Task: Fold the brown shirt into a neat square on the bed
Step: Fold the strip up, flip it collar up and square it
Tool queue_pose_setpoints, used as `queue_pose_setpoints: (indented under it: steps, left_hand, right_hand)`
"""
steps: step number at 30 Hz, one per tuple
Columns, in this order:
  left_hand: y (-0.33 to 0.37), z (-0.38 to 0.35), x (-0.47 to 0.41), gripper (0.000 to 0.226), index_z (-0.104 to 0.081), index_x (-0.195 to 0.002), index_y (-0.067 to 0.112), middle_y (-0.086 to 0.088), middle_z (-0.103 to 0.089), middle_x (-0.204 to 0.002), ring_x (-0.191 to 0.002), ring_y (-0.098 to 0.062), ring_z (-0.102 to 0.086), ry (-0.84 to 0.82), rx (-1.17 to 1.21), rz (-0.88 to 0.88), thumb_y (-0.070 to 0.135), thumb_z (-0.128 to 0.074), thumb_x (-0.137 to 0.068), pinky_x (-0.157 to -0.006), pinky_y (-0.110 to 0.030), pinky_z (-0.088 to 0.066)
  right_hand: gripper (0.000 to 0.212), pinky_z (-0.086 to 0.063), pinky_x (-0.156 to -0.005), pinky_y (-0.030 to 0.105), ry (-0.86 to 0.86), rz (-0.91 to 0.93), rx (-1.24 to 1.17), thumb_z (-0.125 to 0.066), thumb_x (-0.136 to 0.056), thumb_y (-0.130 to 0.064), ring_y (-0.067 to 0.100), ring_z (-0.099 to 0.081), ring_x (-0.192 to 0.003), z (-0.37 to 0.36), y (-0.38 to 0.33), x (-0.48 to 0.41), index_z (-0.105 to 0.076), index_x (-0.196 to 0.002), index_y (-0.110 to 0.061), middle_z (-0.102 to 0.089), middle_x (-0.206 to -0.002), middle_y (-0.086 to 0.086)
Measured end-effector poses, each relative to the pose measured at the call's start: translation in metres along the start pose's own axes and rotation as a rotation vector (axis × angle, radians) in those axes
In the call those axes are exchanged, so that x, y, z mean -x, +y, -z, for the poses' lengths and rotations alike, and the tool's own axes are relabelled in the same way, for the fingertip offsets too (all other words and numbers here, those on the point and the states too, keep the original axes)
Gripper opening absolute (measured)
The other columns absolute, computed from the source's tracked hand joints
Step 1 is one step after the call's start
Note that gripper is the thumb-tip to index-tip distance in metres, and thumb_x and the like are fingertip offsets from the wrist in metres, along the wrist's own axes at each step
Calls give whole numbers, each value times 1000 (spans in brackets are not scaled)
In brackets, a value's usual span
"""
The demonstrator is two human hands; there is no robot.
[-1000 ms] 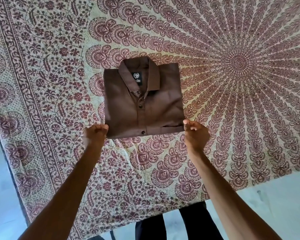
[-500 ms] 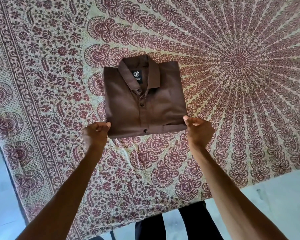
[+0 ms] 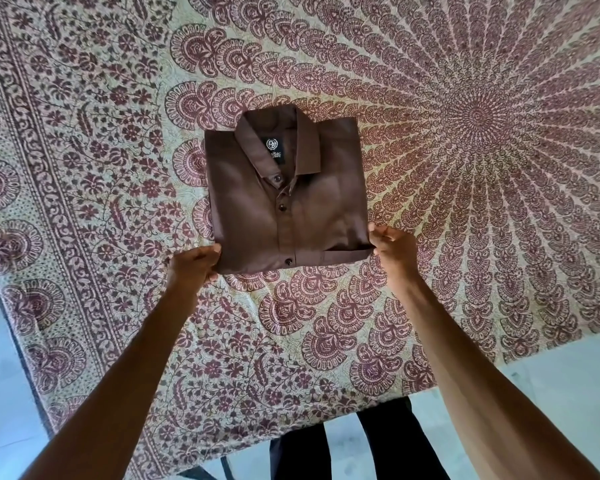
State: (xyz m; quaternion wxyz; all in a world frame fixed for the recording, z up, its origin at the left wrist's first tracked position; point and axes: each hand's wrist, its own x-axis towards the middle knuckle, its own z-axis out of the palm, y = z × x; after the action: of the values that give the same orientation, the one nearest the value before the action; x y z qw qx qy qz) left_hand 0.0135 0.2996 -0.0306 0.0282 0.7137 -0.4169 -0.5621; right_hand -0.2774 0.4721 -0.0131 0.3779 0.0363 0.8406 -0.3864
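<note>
At near corners, left hand (image 3: 193,268), right hand (image 3: 394,249), gripping shirt (image 3: 284,195)

Plain dark brown shirt (image 3: 284,199), no print at all, with matching dark brown buttons (image 3: 282,206) down the front. Small black label (image 3: 274,149) inside the collar, white round logo and white lettering on it. Cream bedsheet (image 3: 326,323) printed all over in maroon: huge mandala of radiating feathery rays toward the far right, paisley scallops ringing it, then vines and little flowers toward the left edge, finished with a border band of round medallions. Black trousers (image 3: 388,441) at the near edge. Pale bluish-grey floor (image 3: 551,386).
</note>
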Motion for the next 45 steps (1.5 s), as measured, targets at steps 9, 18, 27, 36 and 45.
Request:
queue_pose_setpoints:
  steps: [9,18,27,36,45]
  left_hand:
    - [7,-18,19,19,-70,-100,7,-10,-69,-83,-66,-23,-64,285,-212,-218,22,-63,-91,-58,-31,-56]
    - [-14,3,14,16,-67,-91,2,1,-64,-71,-66,-18,-59,2,-143,-113,18,-68,-87,-63,-27,-49]
    - [1,-17,30,9,-69,-81,13,-2,-69,-75,-60,-24,-63,341,-374,-400,20,-73,-80,-53,-31,-52]
    - [2,-2,10,21,-66,-94,3,-18,-70,-93,-67,-22,-62,77,-154,-75,19,-53,-96,-53,-30,-51]
    - [20,-3,7,31,-67,-111,0,-11,-69,-99,-74,-21,-66,5,-4,-42,17,-70,-85,-61,-23,-57]
  right_hand:
    - [31,-51,-58,38,283,69,207,-53,-98,-25,18,-56,-63,-24,11,-6,-59,-67,-20,-67,-76,9]
    - [8,-54,-54,23,-51,236,176,-70,-87,-15,15,-66,-65,18,42,25,-72,-92,-10,-71,-75,2]
    - [9,-36,-39,5,257,262,383,-77,-79,-19,-2,-55,-46,-1,23,21,-76,-78,-11,-73,-69,2]
    - [29,-35,-39,15,-52,15,-3,-56,-95,-32,6,-52,-58,10,8,7,-69,-111,-11,-66,-80,-2]
    - [12,-32,-35,10,-206,-50,-10,-71,-85,-17,-3,-53,-39,11,-14,-10,-71,-92,-7,-64,-72,3]
